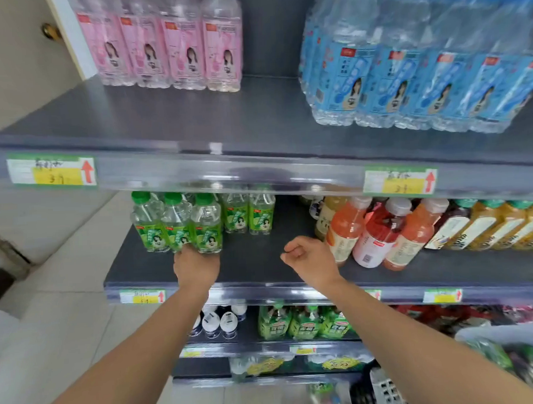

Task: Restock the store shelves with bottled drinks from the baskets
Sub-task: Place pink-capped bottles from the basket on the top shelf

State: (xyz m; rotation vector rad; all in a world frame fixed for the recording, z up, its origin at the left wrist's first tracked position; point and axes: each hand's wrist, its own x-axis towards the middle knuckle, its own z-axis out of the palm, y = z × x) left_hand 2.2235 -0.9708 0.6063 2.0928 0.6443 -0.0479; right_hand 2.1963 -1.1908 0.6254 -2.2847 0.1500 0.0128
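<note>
Green caps and green labels mark the bottled drinks point(177, 224) ranked at the left of the middle shelf point(255, 257), three in front and more behind, where a person restocking a store display reaches in with both bare arms. The left hand point(196, 267) is against the foot of the front row, knuckles to the camera. Its fingers are hidden behind the hand itself, so the grip cannot be read as either clasped round a bottle or pressed flat against it. Low contact of that kind suits sliding a bottle into line without tipping it, which looks to be the step in hand. The right hand point(312, 258) hovers over the bare stretch of shelf between the green row and the orange and red juice bottles point(379, 230), its grip loosely curled on nothing, apparently free for the next bottle. That gap is the likely place for further stock. Labels face outward above a price tag point(142, 296) on the shelf lip, as shoppers would need. On the upper shelf point(225, 121) stand pink-labelled bottles point(160, 44) and a wrapped pack of blue-labelled water point(421, 73). At lower right a white slatted basket point(386, 389) and a grey tub point(494, 332), its blurred contents seemingly green-labelled too, suggest the job is only partly done
</note>
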